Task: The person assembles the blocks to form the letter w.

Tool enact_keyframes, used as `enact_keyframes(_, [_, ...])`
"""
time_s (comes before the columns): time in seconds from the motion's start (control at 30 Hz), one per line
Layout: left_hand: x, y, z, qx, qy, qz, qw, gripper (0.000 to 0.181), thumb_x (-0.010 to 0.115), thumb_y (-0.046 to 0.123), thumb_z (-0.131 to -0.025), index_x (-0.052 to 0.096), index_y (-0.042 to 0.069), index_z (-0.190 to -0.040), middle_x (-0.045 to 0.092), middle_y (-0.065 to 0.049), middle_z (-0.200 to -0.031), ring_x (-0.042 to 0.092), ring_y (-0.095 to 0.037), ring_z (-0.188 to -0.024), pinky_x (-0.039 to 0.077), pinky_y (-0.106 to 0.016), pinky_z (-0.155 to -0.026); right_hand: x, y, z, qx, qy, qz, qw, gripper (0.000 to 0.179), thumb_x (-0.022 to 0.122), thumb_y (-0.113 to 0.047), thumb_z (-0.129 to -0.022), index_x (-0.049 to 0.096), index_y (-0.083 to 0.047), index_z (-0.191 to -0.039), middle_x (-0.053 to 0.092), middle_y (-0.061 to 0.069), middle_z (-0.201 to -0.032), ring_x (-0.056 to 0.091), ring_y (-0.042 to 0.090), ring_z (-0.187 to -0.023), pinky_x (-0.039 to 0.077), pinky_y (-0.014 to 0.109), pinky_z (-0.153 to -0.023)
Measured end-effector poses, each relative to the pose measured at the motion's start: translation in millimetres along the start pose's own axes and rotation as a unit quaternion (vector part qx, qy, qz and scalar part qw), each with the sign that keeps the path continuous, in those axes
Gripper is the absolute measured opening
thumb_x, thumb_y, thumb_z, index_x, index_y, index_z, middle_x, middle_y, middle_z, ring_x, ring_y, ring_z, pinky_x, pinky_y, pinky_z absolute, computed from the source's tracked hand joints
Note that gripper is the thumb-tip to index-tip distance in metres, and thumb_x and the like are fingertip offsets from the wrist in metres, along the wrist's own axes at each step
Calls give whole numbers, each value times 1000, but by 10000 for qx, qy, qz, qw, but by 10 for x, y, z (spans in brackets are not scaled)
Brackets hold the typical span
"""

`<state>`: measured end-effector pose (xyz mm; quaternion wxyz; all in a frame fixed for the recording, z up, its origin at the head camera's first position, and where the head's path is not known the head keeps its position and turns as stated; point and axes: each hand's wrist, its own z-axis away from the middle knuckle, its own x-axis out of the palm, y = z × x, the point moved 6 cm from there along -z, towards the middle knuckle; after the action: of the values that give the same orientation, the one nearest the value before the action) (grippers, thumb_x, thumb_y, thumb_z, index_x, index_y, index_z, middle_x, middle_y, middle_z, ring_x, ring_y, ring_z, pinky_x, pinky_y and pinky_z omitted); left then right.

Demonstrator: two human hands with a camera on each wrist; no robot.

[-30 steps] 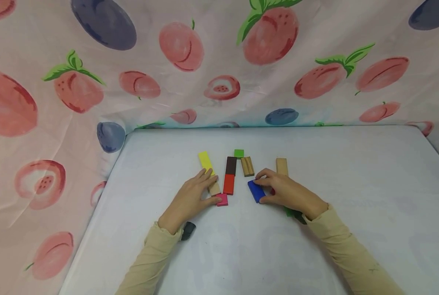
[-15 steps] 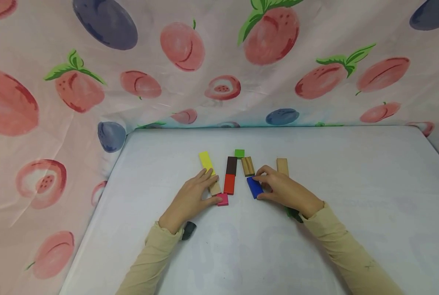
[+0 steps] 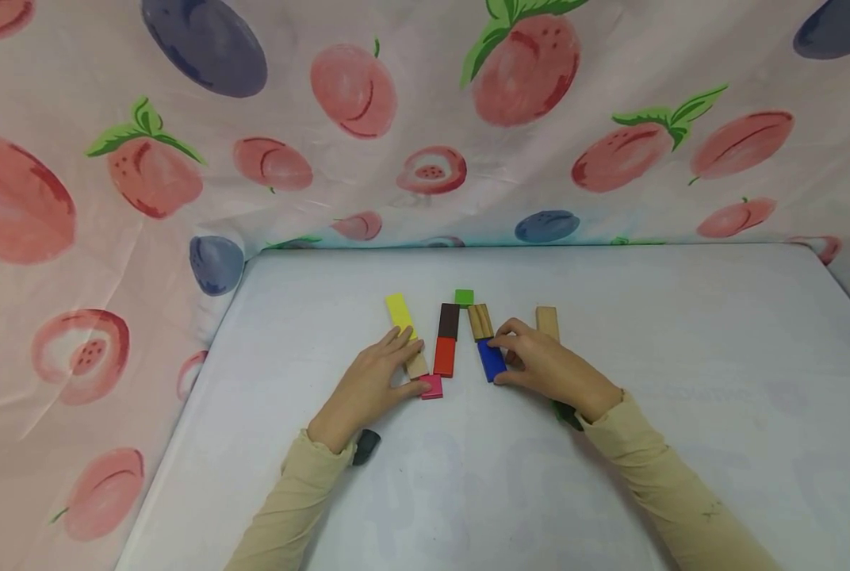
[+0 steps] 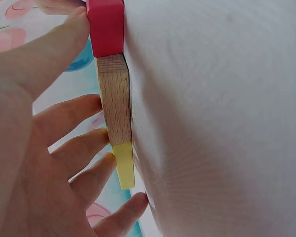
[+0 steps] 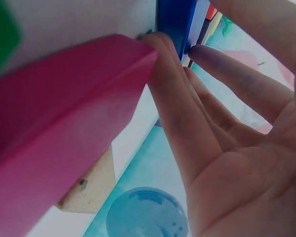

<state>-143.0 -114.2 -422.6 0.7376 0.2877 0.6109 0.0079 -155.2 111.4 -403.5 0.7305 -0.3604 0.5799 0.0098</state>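
- Pinches blue block (image 3: 491, 362) in right hand (image 3: 557, 369), thumb toward near end, fingertip toward far end; probably for control over angle as well as position.
- Has blue block flat on white table (image 3: 610, 492), far end meeting near end of grooved wooden block (image 3: 480, 321), slant much alike; looks deliberate, end to end as one strip.
- Grasps nothing with left hand (image 3: 368, 388): fingers spread, thumb touching pink block (image 3: 432, 387), fingertips at plain wooden block (image 3: 415, 365) and yellow block (image 3: 398, 311); likely to brace that strip against nudges.
- Shows in left wrist view pink, wood and yellow meeting in sequence, little finger past yellow end; seemingly spread wide to cover whole strip.
- Has red block (image 3: 444, 357) end to end with dark brown block (image 3: 449, 320), untouched, between both hands.
- Has green block (image 3: 464, 297) at far ends of brown and grooved strips, touching or just beside, cannot tell; seems set to link both, much as pink does at near ends of yellow-wood and red strips.
- Has magenta block (image 5: 74, 113) close to right wrist camera, tan wooden block (image 3: 547, 321) beyond right hand; both apart from strips, perhaps spares, cannot tell.
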Motion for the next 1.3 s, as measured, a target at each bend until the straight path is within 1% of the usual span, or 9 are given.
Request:
enact_keyframes(0.2, [-10, 12, 5, 11, 22, -28, 10000, 72, 72, 49, -87, 50, 16, -147, 36, -6, -160, 25, -27, -151, 33, -50, -117, 4, 4, -3, -23, 84, 3, 10000, 45, 83, -20, -82, 69, -1, -120, 57, 11, -115, 62, 16, -86, 58, 29, -75])
enact_keyframes(0.5, [-10, 14, 3, -14, -28, -42, 10000, 72, 71, 50, -87, 50, 16, -147, 35, -5, -160, 24, -26, -151, 32, -50, -118, -7, -9, -11, -44, 114, 36, 9999, 44, 82, -20, -82, 68, 0, -119, 57, 12, -115, 62, 16, -85, 57, 30, -75])
enact_keyframes(0.7, [-9, 10, -2, -18, -9, -25, 10000, 72, 72, 49, -87, 51, 17, -147, 35, -5, -160, 25, -26, -151, 32, -51, -117, -7, -7, -20, -71, 137, 41, 9999, 44, 82, -20, -82, 68, 0, -119, 57, 12, -114, 62, 16, -84, 57, 29, -74])
enact_keyframes(0.87, [-14, 18, 5, -4, 21, -37, 10000, 71, 73, 48, -86, 51, 16, -146, 36, -6, -160, 26, -27, -151, 33, -51, -117, -3, -6, -21, -51, 174, 9, 9998, 45, 82, -22, -82, 68, -1, -119, 58, 11, -113, 61, 16, -83, 56, 29, -73])
enact_keyframes(1.0, [-15, 24, 11, 15, 25, -15, 10000, 72, 73, 48, -86, 51, 15, -146, 36, -6, -160, 26, -27, -151, 32, -51, -117, -3, -5, -13, 1, 178, 105, 9998, 47, 82, -25, -82, 68, -2, -120, 58, 10, -114, 60, 15, -83, 57, 29, -74])
enact_keyframes(1.17, [-15, 25, 14, 60, 91, 27, 9999, 70, 74, 46, -86, 52, 14, -145, 36, -7, -159, 26, -28, -150, 32, -51, -117, -50, -29, 24, -44, 165, 302, 9994, 47, 82, -25, -83, 68, -3, -122, 59, 9, -118, 59, 13, -79, 55, 27, -72])
enact_keyframes(1.3, [-15, 20, 20, 46, 114, 64, 9999, 70, 74, 45, -86, 52, 15, -145, 36, -7, -160, 26, -27, -150, 32, -51, -118, -127, -44, 76, -89, 215, 280, 9993, 46, 82, -21, -83, 68, -3, -123, 60, 9, -121, 61, 15, -80, 56, 30, -73])
